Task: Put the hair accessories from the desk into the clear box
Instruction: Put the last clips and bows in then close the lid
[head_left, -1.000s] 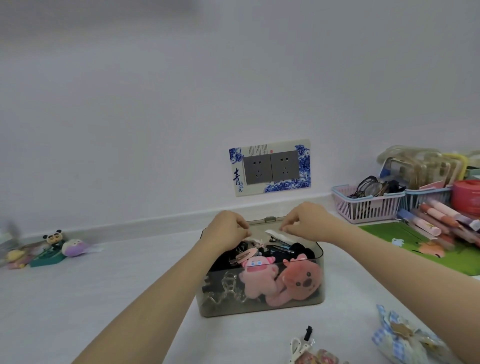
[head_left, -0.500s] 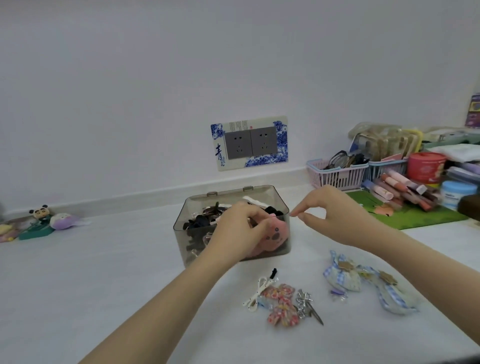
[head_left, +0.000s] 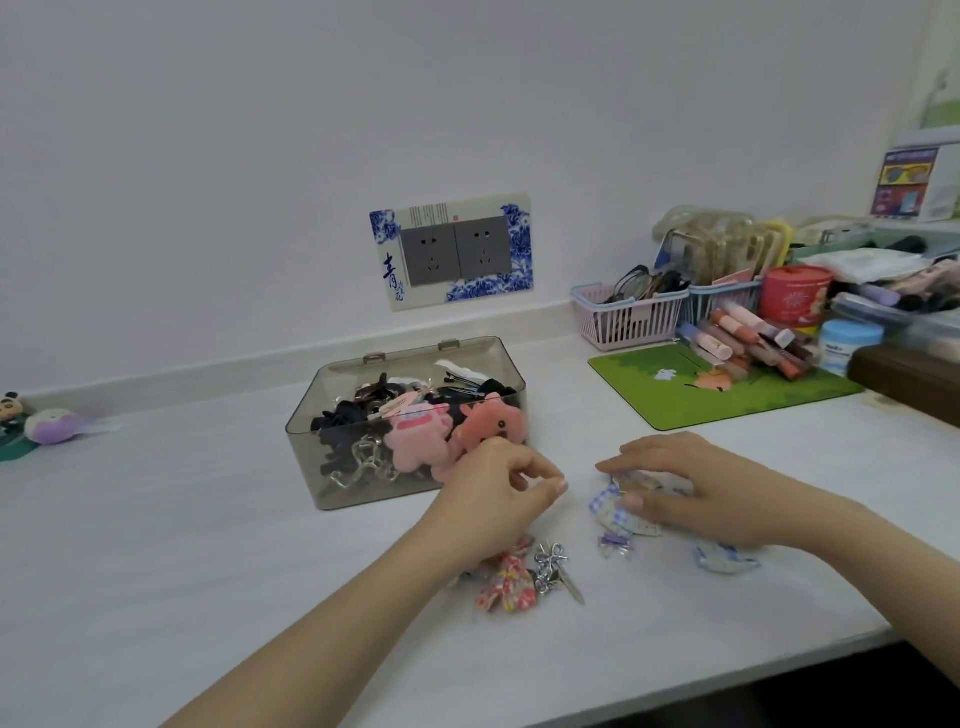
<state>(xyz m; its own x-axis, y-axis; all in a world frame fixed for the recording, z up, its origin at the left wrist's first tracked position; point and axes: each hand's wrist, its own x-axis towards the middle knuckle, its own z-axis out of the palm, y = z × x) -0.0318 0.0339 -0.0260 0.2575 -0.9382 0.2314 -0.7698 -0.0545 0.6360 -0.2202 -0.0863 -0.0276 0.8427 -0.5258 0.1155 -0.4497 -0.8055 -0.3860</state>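
The clear box (head_left: 332, 483) stands mid-desk, lid shut, filled with dark hair ties, clips and two pink plush clips. In front of it on the desk lie a red floral bow (head_left: 506, 584), a silver clip (head_left: 556, 569), a small purple clip (head_left: 614, 543) and blue checked bows (head_left: 613, 512). My left hand (head_left: 493, 499) hovers just in front of the box with fingers curled, holding nothing I can see. My right hand (head_left: 691, 488) lies flat over the blue checked bows, fingers touching the fabric; another blue bow (head_left: 724, 560) shows under its wrist.
A green mouse mat (head_left: 691, 400) lies to the right, behind it a pink basket (head_left: 628, 319) with glasses, a pile of pens (head_left: 748, 340) and jars. Small toy figures (head_left: 49, 426) sit far left. A wall socket (head_left: 454, 252) is behind the box. The desk's front edge runs lower right.
Both hands left the top of the box and came down to the desk in front of it. The right hand dropped onto the blue checked bows. The view tilted down.
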